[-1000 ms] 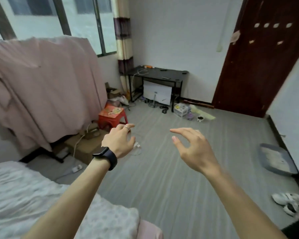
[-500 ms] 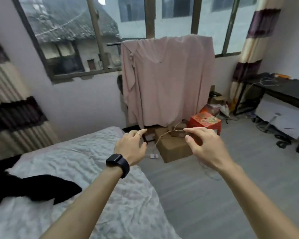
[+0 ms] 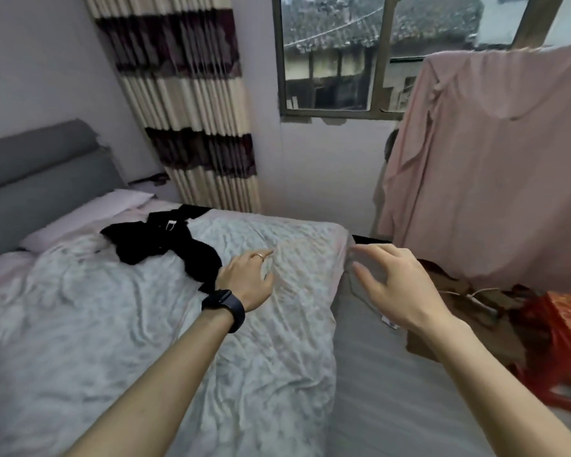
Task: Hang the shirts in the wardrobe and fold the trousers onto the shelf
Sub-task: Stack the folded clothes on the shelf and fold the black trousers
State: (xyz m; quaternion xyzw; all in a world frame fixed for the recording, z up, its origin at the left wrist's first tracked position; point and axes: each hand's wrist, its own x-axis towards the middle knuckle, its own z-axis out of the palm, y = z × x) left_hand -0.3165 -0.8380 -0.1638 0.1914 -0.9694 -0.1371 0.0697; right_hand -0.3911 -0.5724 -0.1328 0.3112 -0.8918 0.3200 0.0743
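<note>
The bed fills the left and near part of the scene, with its headboard at the far left and a pillow just before that. A crumpled garment lies on the bed's far half, between the pillow and the left hand, which is above the covers just right of it. The right hand is over the floor, just past the bed's right edge. Behind the bed, a curtain hangs left of the window. A draped cloth hangs at the far right, with a box and a stool below it on the floor.
</note>
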